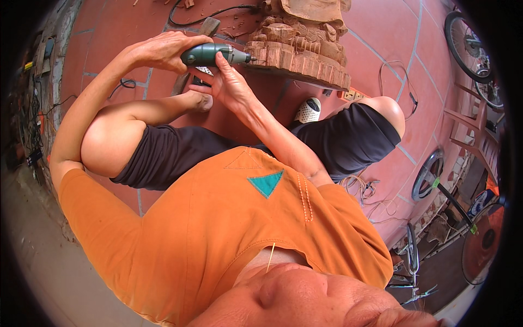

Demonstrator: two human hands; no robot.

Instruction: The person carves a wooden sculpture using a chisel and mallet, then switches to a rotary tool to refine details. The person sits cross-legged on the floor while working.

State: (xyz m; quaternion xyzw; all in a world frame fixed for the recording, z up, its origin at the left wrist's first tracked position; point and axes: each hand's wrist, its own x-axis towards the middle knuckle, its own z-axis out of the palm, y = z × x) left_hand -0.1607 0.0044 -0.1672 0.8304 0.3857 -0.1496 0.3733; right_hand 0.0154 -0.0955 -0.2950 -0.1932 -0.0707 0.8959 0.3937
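Observation:
A green and grey handheld rotary tool (208, 55) lies nearly level in front of me, its narrow nose pointing right. My left hand (170, 51) is wrapped round its rear end. My right hand (230, 83) supports it from the near side, thumb against the body by the grey collar and the other fingers stretched out below. The thin bit reaches the left edge of a carved wooden base (297, 62); whether it touches the wood I cannot tell. Grooved, petal-like cuts run along the base, with more carved figures above them.
A wooden block (210, 26), a black cable (180, 19) and wood chips lie on the red tiled floor. A white perforated shoe (308, 110) stands near the base. Loose cords (359, 188), a bicycle wheel (463, 46), a plastic chair (479, 131) and a fan (484, 240) are at right.

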